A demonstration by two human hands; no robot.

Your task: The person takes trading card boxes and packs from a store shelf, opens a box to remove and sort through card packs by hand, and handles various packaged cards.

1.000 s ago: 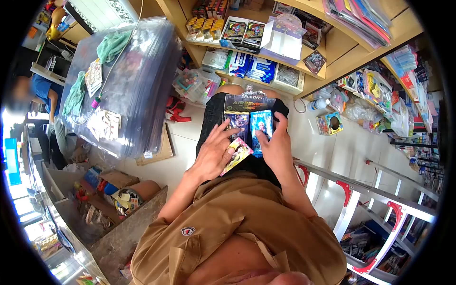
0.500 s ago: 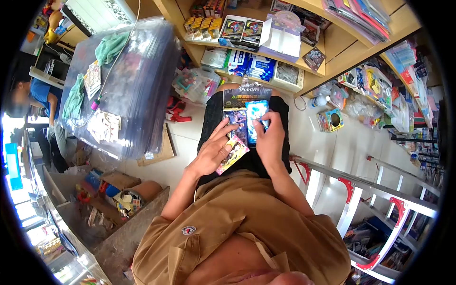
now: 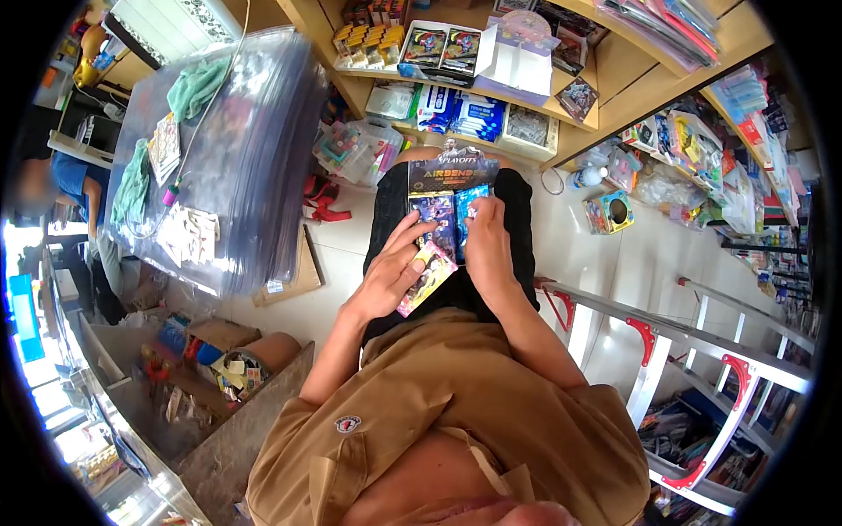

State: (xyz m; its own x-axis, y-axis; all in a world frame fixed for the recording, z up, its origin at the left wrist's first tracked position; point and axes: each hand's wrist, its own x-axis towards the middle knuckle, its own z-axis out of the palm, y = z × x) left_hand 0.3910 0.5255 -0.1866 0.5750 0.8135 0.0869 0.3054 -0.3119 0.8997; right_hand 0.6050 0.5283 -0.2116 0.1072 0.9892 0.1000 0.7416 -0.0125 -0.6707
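A dark card display box (image 3: 452, 171) marked "PLAYOFFS AIRBENDER" rests on my lap, its lid flap standing up. Purple-blue card packs (image 3: 434, 210) fill its left side. My left hand (image 3: 390, 276) lies along that side, its thumb pinning a pink and yellow card pack (image 3: 430, 276) while the fingertips reach over the purple-blue packs. Bunched at the box's right side, the fingers of my right hand (image 3: 487, 241) grip a bright blue card pack (image 3: 465, 210), which they partly cover.
Clear plastic sheets (image 3: 219, 158) are stacked at left with green cloths on them. Ahead stands a wooden shelf (image 3: 570, 118) with boxes of packs. An aluminium ladder (image 3: 649, 351) leans close on my right. At far left sits a person in blue (image 3: 83, 184).
The blue pack has gone from lying over the box's right side to sitting lower within it. My right hand has shifted up slightly, its fingers now curled over the pack. My left hand stays nearly still.
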